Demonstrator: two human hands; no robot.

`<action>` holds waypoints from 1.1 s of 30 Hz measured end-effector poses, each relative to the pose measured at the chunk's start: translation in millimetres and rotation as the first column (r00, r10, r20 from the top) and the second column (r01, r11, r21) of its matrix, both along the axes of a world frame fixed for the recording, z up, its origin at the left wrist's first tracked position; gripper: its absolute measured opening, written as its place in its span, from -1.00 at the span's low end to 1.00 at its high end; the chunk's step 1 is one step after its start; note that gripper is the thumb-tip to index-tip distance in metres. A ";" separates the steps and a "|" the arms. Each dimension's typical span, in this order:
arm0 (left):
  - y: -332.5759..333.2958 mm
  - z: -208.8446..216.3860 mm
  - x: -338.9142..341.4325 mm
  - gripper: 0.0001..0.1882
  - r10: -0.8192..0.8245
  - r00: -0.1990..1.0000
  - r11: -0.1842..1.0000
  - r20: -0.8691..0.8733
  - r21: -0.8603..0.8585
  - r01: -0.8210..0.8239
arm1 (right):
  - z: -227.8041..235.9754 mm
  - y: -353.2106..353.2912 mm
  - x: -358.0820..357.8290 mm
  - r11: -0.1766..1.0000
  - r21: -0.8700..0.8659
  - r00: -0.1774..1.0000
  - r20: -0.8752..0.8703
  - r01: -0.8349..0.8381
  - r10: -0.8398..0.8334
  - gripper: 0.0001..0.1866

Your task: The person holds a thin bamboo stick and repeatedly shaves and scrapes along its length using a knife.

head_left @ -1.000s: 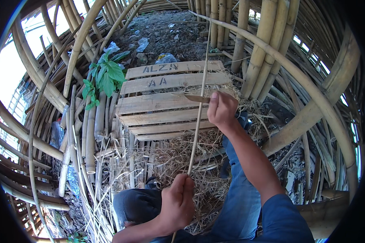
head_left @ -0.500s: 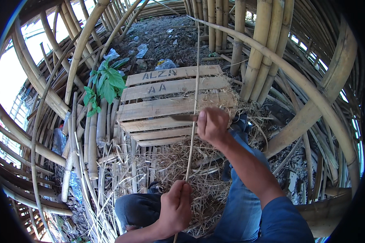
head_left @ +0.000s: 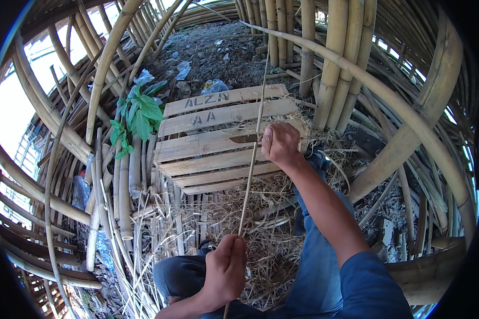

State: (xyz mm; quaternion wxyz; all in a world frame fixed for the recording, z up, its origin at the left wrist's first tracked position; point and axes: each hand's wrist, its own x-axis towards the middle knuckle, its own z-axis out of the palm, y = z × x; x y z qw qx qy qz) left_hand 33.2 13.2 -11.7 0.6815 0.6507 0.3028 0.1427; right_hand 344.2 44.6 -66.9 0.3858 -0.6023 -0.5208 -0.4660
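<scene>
A long thin bamboo strip (head_left: pixel 248 186) runs from my lap up past the far end of a slatted wooden crate. My left hand (head_left: pixel 226 270) is closed around its lower part, above my bent knee. Farther up, my right hand (head_left: pixel 281 142) grips a knife, its handle hidden in the fist. The knife's dark blade (head_left: pixel 244 139) points left and meets the strip beside my thumb, over the crate's slats. The wooden crate (head_left: pixel 197 143) lies in front of me with dark lettering on its top slats.
Dry shavings (head_left: pixel 274 234) cover the ground between my legs and the crate. A leafy green plant (head_left: pixel 142 114) grows left of the crate, near stacked bamboo lengths (head_left: pixel 124 196). Thick upright bamboo poles (head_left: pixel 339 69) stand at the right, with a long curved pole (head_left: pixel 378 87) crossing there.
My right hand and the knife have moved a little farther up along the strip. The left hand keeps its hold, slightly lower and to the left. The view has shifted slightly.
</scene>
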 end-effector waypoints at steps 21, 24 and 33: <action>15.9 -22.8 -27.2 -0.74 0.309 0.949 0.907 0.057 -0.318 -0.276 | 27.1 -60.9 -24.4 0.486 -0.634 0.587 -0.763 -0.602 -0.270 -0.54; 21.0 -22.8 -26.7 -0.74 0.357 0.928 0.895 0.106 -0.323 -0.307 | 17.2 -65.8 -25.0 0.259 -0.838 0.792 -0.541 -0.480 -0.284 -0.62; 15.5 -26.9 -17.8 -0.75 0.274 0.960 0.902 0.053 -0.360 -0.237 | 29.8 -47.1 -54.3 0.793 -0.196 0.454 -0.884 -0.576 0.111 -0.74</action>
